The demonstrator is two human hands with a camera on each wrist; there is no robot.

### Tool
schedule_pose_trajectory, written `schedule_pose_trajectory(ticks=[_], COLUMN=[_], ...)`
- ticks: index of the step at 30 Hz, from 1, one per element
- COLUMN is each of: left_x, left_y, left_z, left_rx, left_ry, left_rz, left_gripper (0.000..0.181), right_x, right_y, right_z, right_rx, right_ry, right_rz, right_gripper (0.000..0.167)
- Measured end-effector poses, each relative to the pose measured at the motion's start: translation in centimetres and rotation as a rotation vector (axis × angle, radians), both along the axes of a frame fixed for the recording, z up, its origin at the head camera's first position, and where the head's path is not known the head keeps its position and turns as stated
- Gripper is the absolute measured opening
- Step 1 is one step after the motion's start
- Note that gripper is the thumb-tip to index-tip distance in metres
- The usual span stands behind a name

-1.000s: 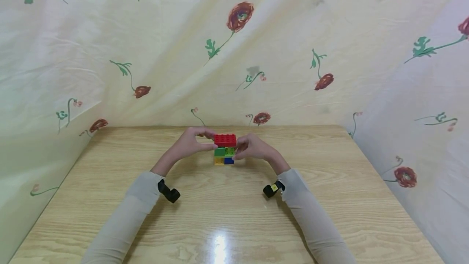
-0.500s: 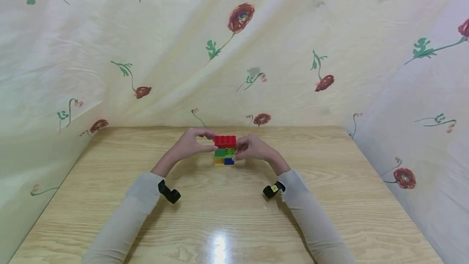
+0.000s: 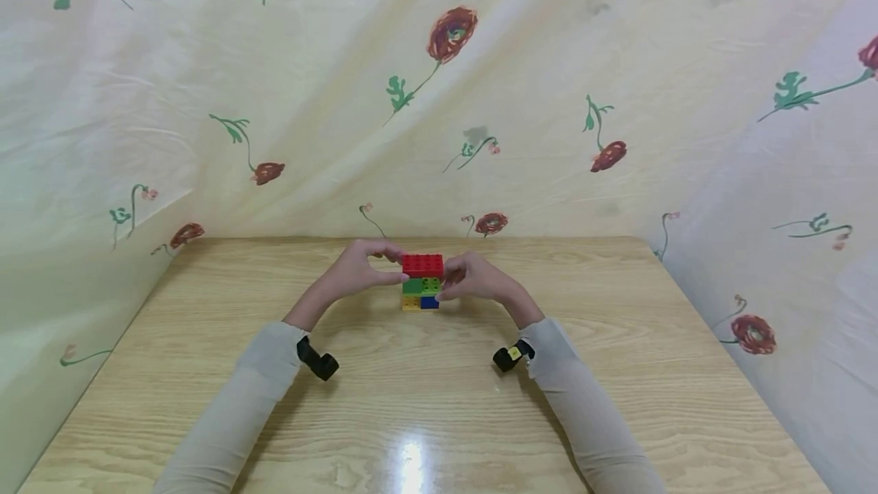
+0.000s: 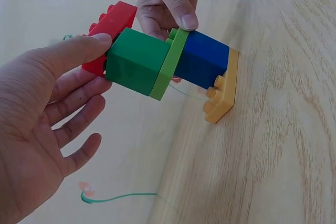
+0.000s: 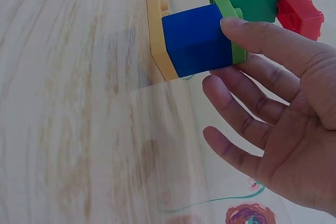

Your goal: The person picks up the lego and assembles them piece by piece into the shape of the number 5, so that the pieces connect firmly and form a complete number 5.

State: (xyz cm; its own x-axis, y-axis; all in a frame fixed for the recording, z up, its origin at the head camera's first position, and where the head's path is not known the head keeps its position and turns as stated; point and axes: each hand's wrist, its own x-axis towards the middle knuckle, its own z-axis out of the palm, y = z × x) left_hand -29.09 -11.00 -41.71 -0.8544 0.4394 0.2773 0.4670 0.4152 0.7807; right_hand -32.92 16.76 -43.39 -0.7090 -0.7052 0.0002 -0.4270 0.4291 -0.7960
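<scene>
Five-piece plastic block stack, upright on the pale wood-grain surface (image 3: 411,372), towards its far edge. Order from the bottom: flat yellow studded plate (image 5: 157,35), cubic blue block (image 5: 197,40), thin light-green studded plate (image 4: 171,64), cubic dark-green block (image 4: 137,61), long red studded brick (image 3: 422,265) on top.

Left grip (image 3: 353,269): nearly closed at the tips, thumb and forefinger pinching the red brick at its end, close to the dark-green block; remaining fingers spread loose. Right grip (image 3: 476,278): thumb on the blue block where it meets the light-green plate, fingers behind, a light pinch that steadies the lower part.

Progress, by judgement: all five pieces are in one column and no loose piece shows, so the stacking looks all but complete. Blue covers one half of the yellow plate, dark green the opposite half of the light-green one; the other halves show bare studs. Left over, likely: confirm the red brick's seating, then release both sides. Its joint is partly masked by the left thumb, so full engagement cannot be confirmed.
</scene>
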Motion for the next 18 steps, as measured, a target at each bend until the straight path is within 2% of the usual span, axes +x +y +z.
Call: schedule_pose_trajectory(ticks=[18], left_x=[-0.07], left_y=[-0.05], left_z=[0.15], left_rx=[-0.017], left_ry=[-0.027], left_rz=[-0.021], left_gripper=[0.035], right_x=[0.21], right_y=[-0.03], right_z=[-0.10], right_rx=[0.004], right_ry=[0.006], right_rz=[-0.009], right_gripper=[0.033])
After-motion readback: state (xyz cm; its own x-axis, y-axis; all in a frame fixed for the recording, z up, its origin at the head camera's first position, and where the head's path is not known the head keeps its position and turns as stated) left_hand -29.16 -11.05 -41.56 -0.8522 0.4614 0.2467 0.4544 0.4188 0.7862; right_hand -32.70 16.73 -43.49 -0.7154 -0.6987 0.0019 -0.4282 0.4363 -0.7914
